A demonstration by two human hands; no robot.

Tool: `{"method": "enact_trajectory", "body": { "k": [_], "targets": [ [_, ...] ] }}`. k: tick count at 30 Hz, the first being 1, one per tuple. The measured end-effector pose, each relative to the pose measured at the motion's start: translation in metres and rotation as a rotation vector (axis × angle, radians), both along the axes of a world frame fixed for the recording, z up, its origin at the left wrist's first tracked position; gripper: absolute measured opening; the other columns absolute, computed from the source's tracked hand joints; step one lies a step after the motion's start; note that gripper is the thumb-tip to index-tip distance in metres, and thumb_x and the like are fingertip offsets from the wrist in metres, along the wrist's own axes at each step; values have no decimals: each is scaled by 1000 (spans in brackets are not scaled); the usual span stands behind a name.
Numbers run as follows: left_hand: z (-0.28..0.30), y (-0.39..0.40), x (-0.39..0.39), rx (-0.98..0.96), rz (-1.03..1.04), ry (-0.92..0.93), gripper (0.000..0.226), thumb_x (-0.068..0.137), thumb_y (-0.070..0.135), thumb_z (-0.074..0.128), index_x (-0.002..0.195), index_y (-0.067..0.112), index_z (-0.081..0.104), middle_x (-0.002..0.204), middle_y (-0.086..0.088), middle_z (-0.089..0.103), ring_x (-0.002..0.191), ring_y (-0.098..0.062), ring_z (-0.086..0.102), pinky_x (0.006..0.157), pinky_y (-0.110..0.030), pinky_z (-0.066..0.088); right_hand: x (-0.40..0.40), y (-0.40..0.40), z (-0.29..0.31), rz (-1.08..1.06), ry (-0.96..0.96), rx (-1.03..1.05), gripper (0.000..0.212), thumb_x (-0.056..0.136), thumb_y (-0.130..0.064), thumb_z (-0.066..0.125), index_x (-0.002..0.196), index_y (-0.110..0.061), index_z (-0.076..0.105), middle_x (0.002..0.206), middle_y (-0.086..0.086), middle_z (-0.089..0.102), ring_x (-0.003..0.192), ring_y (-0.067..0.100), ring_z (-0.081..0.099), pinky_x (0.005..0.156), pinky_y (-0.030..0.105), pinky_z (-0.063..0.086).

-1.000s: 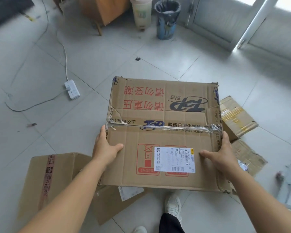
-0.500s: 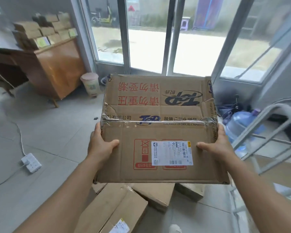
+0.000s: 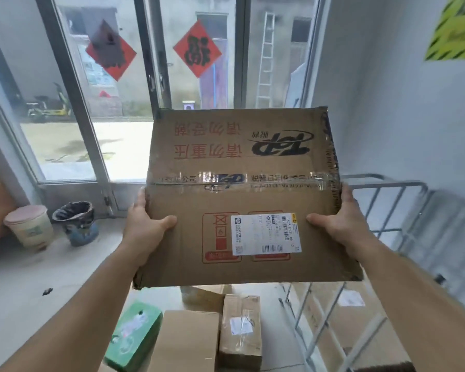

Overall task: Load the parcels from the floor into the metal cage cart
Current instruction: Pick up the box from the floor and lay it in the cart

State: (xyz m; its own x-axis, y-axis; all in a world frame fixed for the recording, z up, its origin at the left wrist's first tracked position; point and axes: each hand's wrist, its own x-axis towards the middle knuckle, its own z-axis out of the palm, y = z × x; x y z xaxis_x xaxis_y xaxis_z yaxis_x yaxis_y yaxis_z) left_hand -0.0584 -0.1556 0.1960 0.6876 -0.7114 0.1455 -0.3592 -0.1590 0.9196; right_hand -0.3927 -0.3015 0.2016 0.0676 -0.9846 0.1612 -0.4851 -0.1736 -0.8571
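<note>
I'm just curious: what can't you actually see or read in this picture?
- Fingers of the left hand and right hand: behind the box.
- Label text: too small and blurred.
- Cart floor: hidden by the box and right arm.
- Green parcel: print is blurred.

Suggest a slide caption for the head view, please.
Both hands, left hand and right hand, carry a taped cardboard box toward the metal cage cart.

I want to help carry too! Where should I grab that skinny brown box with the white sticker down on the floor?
The skinny brown box lies flat with its long sides clear at the near end. Come from above and clasp its two long sides, probably near the middle so it stays level. The plain box crowds its left side, so slide fingers in carefully.
</note>
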Motion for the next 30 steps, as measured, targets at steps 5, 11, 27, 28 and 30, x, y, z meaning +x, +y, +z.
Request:
{"method": "enact_trajectory", "body": {
  "k": [5,11,27,28,30],
  "targets": [
    [32,-58,-58,-54,-124,18,78,82,18,74,143,38,28,126,1,51,112,-26,53,94,-51,49,-75,-20,38,-95,-33,-76,99,58,-40,86,138,-40,28,135,3,47,117,28,52,97,56,47],
    [57,-127,-135,-82,-238,-30,80,76,26,77,139,41,31,130,1,51,112,-26,54,92,-51,50,-169,-42,58,-210,-61,-111,86,72,-27,84,139,-35,30,133,4,45,116,29,51,95,51,48],
    [51,-313,-371,-47,-633,-178,69,75,19,77,133,32,42,120,4,60,100,-20,61,80,-38,51,-392,-66,22,-652,-140,6,107,79,-20,80,156,-31,7,156,5,27,136,32,38,104,49,42],
    [48,-324,-383,-32,-664,-190,73,72,23,78,134,33,41,122,4,60,102,-21,61,86,-42,52,-402,-67,17,-678,-144,19,107,79,-20,80,156,-31,6,157,4,26,137,32,37,106,50,41],
    [39,-347,-405,2,-720,-213,76,70,29,78,135,33,40,123,3,60,105,-22,61,92,-49,51,-417,-69,4,-724,-148,50,108,79,-20,80,156,-31,6,158,4,24,139,30,34,109,48,38]
  ]
}}
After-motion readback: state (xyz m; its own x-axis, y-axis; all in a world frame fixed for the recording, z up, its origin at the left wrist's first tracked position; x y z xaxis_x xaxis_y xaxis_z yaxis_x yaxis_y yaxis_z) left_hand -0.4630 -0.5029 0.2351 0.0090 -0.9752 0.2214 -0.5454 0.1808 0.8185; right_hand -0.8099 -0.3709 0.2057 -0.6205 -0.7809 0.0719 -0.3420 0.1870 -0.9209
